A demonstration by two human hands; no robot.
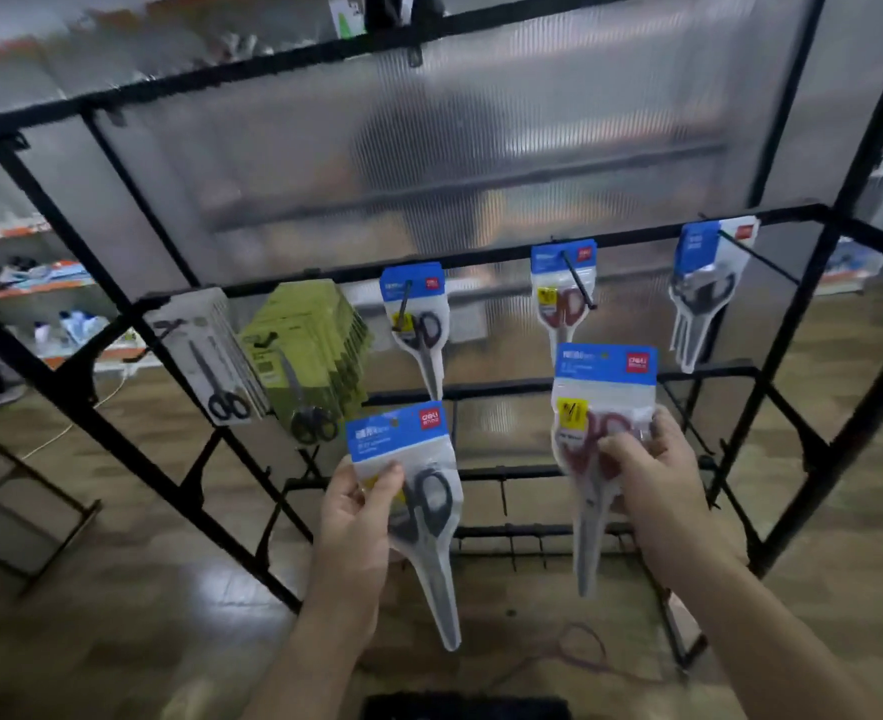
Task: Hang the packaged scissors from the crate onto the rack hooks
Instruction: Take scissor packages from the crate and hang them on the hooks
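Note:
My left hand point(358, 517) grips a pack of black-handled scissors point(418, 506) with a blue header, blades pointing down. My right hand point(652, 480) pinches a pack of red-handled scissors point(592, 439) held a little higher. Both packs hover in front of the black wire rack point(481, 252), below its row of hooks. On those hooks hang a black-handled pack point(418, 324), a red-handled pack point(564, 298) and a grey pack point(699, 288). The dark crate point(465, 708) shows only as an edge at the bottom.
Further left on the rack hang stacks of white-carded scissors point(215, 356) and green-carded scissors point(309, 356). Lower rack bars with short hooks point(527, 537) sit behind my hands. A frosted panel point(429, 148) backs the rack. Wooden floor, a cable loop point(579, 652) and shelves at left.

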